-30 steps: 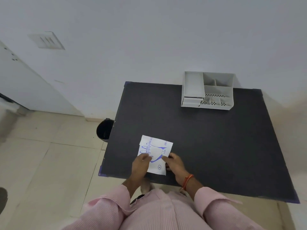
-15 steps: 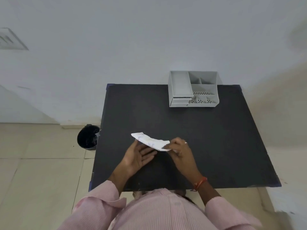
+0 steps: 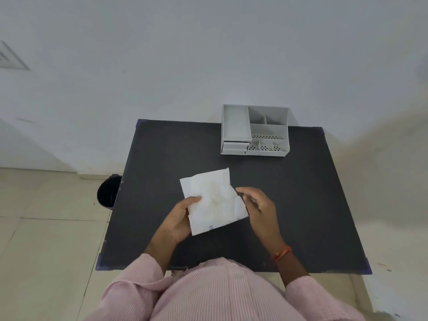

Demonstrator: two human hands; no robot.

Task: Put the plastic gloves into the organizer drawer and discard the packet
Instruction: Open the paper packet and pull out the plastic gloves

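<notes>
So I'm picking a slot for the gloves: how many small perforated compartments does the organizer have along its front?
3, side by side along the organizer's front edge, right of the drawers: left, middle, right. None look hidden.

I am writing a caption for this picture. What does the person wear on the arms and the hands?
Both arms have long pink sleeves with fine ribs, the cuffs pushed up above the wrists. The left hand is bare, with nothing visible on its wrist. The right hand is also bare, and its wrist carries an orange-red thread band. No gloves or watch are visible.
</notes>
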